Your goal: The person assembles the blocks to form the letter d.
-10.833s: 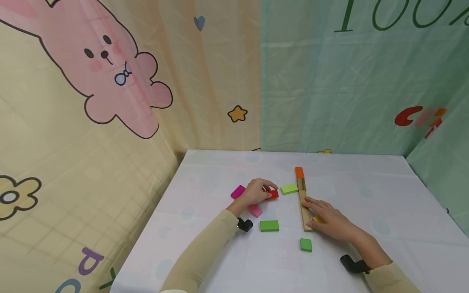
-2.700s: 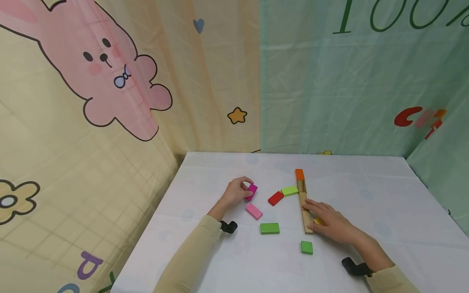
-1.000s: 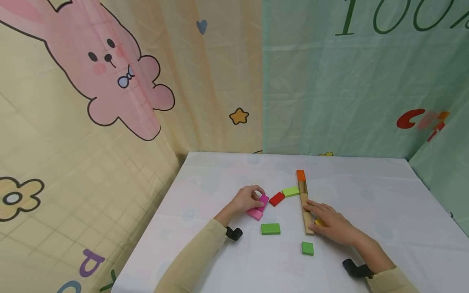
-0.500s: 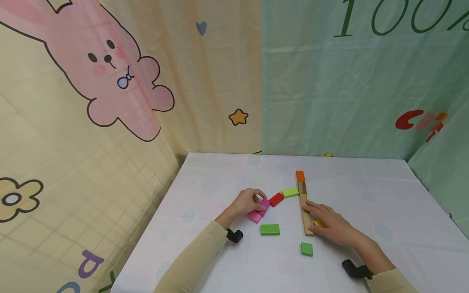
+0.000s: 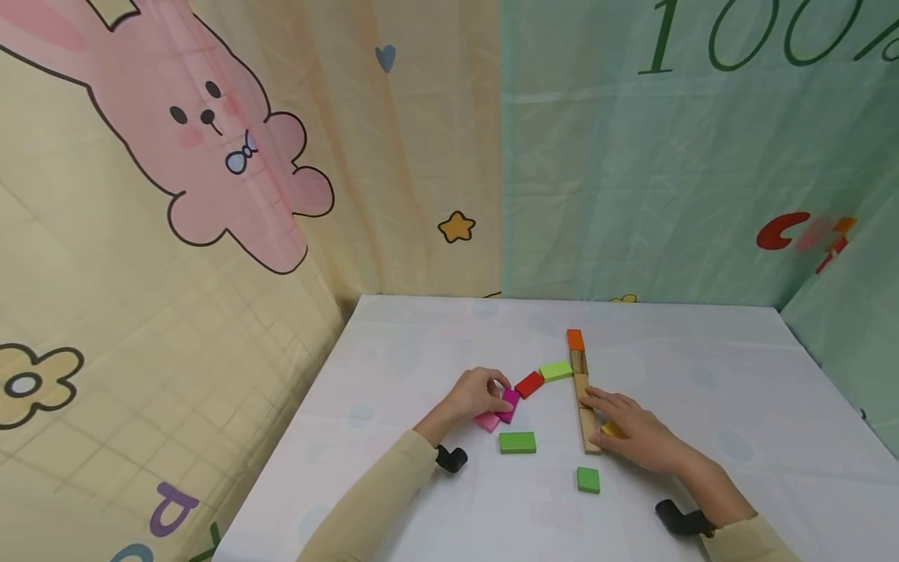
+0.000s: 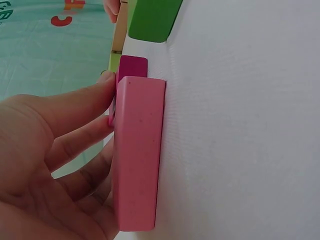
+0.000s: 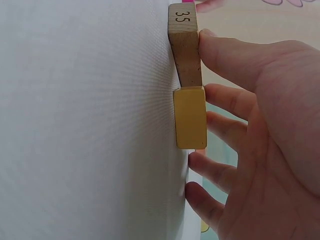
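My left hand (image 5: 477,394) pinches a magenta block (image 5: 509,406) between thumb and fingers, just below the lower left end of a red block (image 5: 530,384). A pink block (image 5: 486,422) lies by that hand; in the left wrist view it stands in front of the magenta one. The red block's other end meets a lime block (image 5: 556,371), which reaches to a line of plain wooden blocks (image 5: 589,432) with an orange block (image 5: 576,339) at its far end. My right hand (image 5: 635,431) rests at the wooden blocks with loosely extended fingers, partly covering a yellow block (image 5: 611,430).
A green oblong block (image 5: 517,442) lies just in front of the left hand. Nearer the person is a small green block (image 5: 588,480). Everything is on a white-covered table (image 5: 393,351) with printed curtains (image 5: 421,156) behind it.
The red block was turned to slant off the lime block's end. My left hand then took the magenta block and carried it rightward and nearer, beside the red one. The right hand stayed put.
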The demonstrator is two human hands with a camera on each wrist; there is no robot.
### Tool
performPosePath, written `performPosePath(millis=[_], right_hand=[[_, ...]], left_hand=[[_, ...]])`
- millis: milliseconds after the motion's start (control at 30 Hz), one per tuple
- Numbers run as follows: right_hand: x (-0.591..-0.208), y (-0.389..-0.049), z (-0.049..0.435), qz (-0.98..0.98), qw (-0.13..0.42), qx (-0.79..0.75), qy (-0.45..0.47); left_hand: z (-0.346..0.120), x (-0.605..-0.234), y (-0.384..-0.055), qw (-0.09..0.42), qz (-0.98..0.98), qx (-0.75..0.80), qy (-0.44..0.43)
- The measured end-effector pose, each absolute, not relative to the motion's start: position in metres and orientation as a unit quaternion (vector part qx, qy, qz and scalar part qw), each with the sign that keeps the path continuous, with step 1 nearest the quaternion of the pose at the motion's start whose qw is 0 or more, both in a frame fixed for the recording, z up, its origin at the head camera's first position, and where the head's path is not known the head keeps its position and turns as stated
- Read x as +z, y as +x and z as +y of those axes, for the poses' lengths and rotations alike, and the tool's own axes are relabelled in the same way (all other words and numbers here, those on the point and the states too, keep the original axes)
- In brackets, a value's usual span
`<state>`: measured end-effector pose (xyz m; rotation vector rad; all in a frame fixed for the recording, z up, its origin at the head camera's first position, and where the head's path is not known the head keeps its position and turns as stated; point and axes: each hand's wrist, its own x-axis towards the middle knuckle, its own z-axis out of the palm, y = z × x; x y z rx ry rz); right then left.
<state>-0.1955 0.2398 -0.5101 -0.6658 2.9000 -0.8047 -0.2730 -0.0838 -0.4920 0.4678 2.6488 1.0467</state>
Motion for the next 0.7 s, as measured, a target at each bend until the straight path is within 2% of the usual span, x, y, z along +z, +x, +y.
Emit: performPosePath(millis=[700], right_hand=[[-0.5078,-0.1955,0.2383,0.942,0.036,-0.252,-0.219]], left_hand=[[-0.0794,-0.4958,-0.2648,0.11,0.91,0.36,0.172]])
